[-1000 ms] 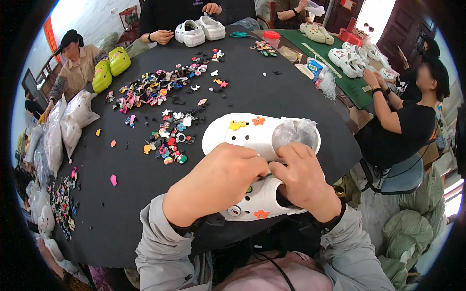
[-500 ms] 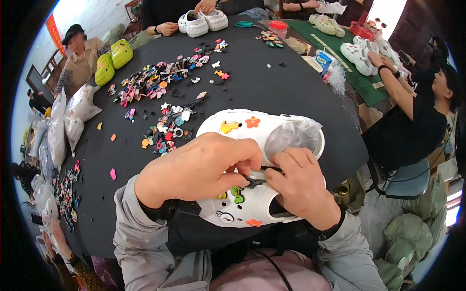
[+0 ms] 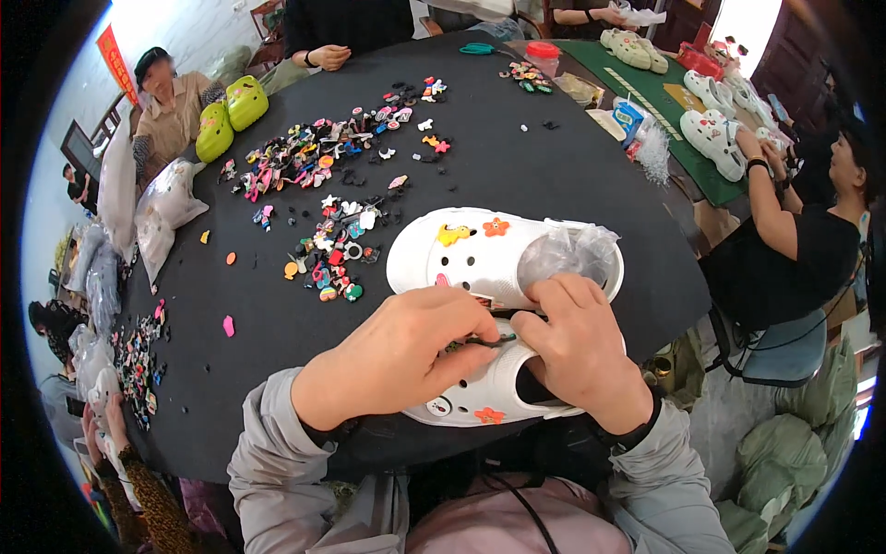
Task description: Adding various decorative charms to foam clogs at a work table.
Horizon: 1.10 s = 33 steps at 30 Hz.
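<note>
Two white clogs lie side by side in front of me, toes to the left. The far clog (image 3: 415, 249) carries a yellow animal charm (image 3: 453, 234) and an orange starfish charm (image 3: 496, 226), with clear plastic (image 3: 570, 254) stuffed in its opening. On the near clog (image 3: 503, 383) sit another orange starfish charm (image 3: 489, 415) and a round white charm (image 3: 439, 405). My left hand (image 3: 406, 346) is closed over the near clog, thumb and finger pinching a small dark piece whose kind is unclear. My right hand (image 3: 581, 355) grips that clog at its opening; some fingers are hidden inside.
Loose colourful charms (image 3: 318, 152) lie in heaps across the black table (image 3: 517, 175). Lime-green clogs (image 3: 215, 132) and plastic bags (image 3: 169, 217) line the left. A co-worker (image 3: 794, 222) handles white clogs (image 3: 712, 143) at the green table on the right.
My left hand has shifted over the near clog and now covers its green charm. Across the table, a person's white clogs have left their earlier place. The whole view has shifted slightly.
</note>
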Motion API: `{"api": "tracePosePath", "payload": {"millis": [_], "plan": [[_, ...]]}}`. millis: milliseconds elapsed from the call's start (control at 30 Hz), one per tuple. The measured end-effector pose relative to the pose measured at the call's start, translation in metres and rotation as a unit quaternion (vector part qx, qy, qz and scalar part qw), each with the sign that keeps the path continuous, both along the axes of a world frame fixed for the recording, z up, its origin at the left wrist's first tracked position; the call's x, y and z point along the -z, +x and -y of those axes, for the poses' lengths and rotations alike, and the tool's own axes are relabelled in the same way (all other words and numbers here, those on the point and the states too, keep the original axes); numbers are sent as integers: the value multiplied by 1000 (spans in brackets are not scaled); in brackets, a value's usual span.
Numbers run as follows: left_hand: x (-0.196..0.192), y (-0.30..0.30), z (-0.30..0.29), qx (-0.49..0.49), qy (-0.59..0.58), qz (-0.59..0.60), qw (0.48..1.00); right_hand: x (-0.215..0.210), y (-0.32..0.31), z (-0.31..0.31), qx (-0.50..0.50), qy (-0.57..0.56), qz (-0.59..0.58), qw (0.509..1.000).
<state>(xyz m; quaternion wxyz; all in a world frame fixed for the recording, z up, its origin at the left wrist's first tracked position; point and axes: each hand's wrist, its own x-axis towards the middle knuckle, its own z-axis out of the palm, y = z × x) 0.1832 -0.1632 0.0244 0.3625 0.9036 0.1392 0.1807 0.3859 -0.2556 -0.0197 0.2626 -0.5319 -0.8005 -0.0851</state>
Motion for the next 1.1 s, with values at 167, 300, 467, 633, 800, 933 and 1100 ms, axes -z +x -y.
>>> {"api": "tracePosePath", "payload": {"millis": [167, 300, 467, 633, 800, 933, 1100], "plan": [[11, -11, -4, -5, 35, 87, 996, -1, -1, -2, 6, -12, 4, 1000], [0, -11, -5, -28, 93, 71, 993, -2, -2, -2, 12, -15, 11, 1000], [3, -5, -5, -2, 117, 69, 991, -1, -3, -4, 16, -17, 5, 1000], [5, -2, -5, -14, 132, 60, 989, -1, -2, -5, 13, -16, 2, 1000], [0, 1, -18, 21, 59, 22, 998, -1, 0, -6, 8, -32, 2, 999], [-7, 3, -23, 25, -63, -33, 997, -1, 1, -6, -9, -35, -2, 999], [-5, 8, -33, 94, -110, -105, 984, -1, 1, -11, -21, -49, 3, 999]]}}
